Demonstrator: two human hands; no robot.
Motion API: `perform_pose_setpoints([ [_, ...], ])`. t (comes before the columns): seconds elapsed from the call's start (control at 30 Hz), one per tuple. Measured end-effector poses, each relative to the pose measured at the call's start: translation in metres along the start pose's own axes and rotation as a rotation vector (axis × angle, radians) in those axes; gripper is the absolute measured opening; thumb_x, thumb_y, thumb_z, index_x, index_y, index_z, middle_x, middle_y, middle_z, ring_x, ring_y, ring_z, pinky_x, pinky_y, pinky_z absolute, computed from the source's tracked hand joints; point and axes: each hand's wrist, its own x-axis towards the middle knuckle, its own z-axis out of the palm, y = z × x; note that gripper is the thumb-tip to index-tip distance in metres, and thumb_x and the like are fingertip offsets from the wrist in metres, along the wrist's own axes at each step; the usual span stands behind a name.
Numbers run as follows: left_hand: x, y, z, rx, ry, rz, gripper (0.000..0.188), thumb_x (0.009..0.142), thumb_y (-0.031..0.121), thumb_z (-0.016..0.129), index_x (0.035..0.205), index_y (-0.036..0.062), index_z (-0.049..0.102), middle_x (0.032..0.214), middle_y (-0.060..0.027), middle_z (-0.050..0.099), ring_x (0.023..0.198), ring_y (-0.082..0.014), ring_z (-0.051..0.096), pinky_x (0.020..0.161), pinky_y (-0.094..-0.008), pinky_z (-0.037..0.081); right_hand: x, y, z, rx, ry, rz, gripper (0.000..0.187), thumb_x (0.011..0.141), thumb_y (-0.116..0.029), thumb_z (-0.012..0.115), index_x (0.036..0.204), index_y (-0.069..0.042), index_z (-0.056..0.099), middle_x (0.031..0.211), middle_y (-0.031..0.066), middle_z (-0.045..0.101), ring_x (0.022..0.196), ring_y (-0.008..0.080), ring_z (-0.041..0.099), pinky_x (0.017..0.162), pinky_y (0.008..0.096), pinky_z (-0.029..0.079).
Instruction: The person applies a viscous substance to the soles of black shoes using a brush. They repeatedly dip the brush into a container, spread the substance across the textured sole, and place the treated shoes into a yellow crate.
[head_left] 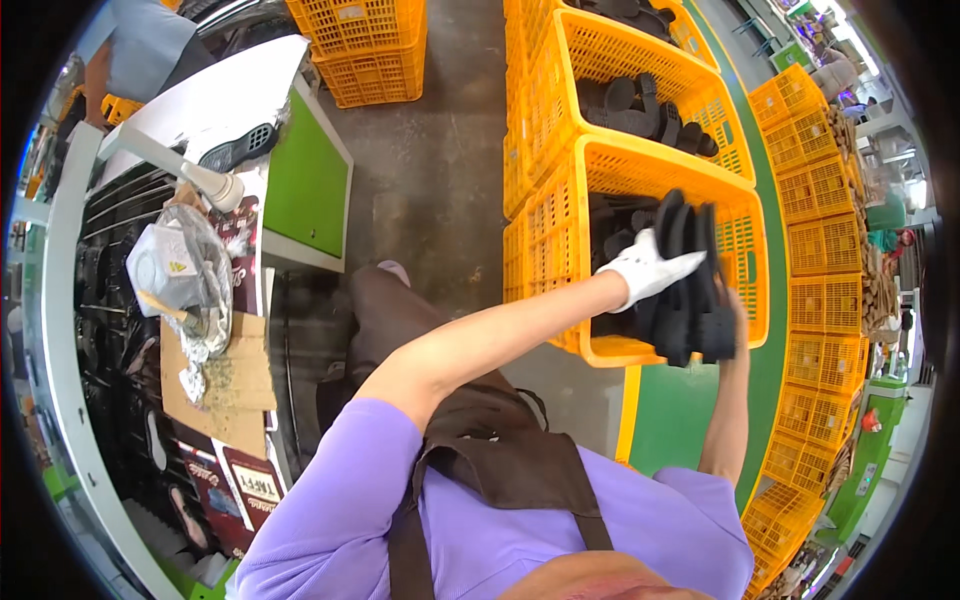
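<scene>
A stack of several black shoe soles (676, 290) is held upright over the nearest yellow crate (584, 200), slightly blurred by motion. My left hand (645, 270), in a white glove, grips the stack from its left side, thumb laid across the soles and the other fingers mostly behind them. On the stack's right side is my right hand (739, 308), almost wholly hidden by the soles; its fingers do not show. More black soles (612, 222) lie inside the crate under my left hand.
Behind stands another yellow crate (740, 140) of black soles. Stacked yellow crates (825, 245) line the right side. At left, a workbench (318, 185) bears a black sole (238, 148), a plastic-wrapped container (165, 268) with a brush, and cardboard (235, 395). Another person (155, 50) is at upper left.
</scene>
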Motion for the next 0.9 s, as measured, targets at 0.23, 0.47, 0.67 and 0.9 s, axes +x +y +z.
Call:
perform_pose_setpoints([
  [0.23,-0.021,-0.090,-0.144,-0.222,0.159,0.063,0.048,0.085,0.029,0.060,0.117,-0.0049,0.049,0.104,-0.0144,0.061,0.088,-0.0203,0.061,0.079,-0.0284,0.048,0.112,0.114,0.042,-0.982,-0.283,0.132,0.056,0.082,-0.031,0.062,0.124,0.003,0.048,0.115,0.0192,0.056,0.102,0.0240,0.056,0.086,0.0285,0.044],
  [0.47,-0.080,-0.175,-0.292,-0.604,0.637,-0.171,0.034,0.087,0.025,0.058,0.113,0.0047,0.051,0.089,-0.0117,0.064,0.072,-0.0191,0.064,0.063,-0.0264,0.049,0.103,0.122,0.207,-0.560,0.006,-0.012,0.059,0.089,-0.050,0.046,0.126,-0.004,0.044,0.118,0.0081,0.051,0.110,0.0196,0.047,0.092,0.0319,0.036],
  [0.67,-0.148,-0.206,-0.304,-0.825,0.682,-0.328,0.028,0.086,0.020,0.060,0.107,0.0052,0.051,0.085,-0.0137,0.064,0.067,-0.0222,0.065,0.056,-0.0271,0.051,0.114,0.142,0.222,-1.318,0.461,-0.226,0.040,0.084,-0.045,0.052,0.109,-0.014,0.050,0.090,0.0190,0.063,0.088,0.0396,0.059,0.074,0.0463,0.045],
  [0.9,-0.196,-0.161,-0.309,-0.783,0.573,-0.603,0.031,0.089,0.024,0.056,0.110,0.0025,0.050,0.090,-0.0165,0.062,0.073,-0.0241,0.065,0.061,-0.0290,0.052,0.106,0.124,0.251,-1.343,0.477,0.030,0.035,0.087,-0.041,0.048,0.109,-0.015,0.048,0.089,0.0201,0.062,0.085,0.0401,0.059,0.072,0.0483,0.045],
])
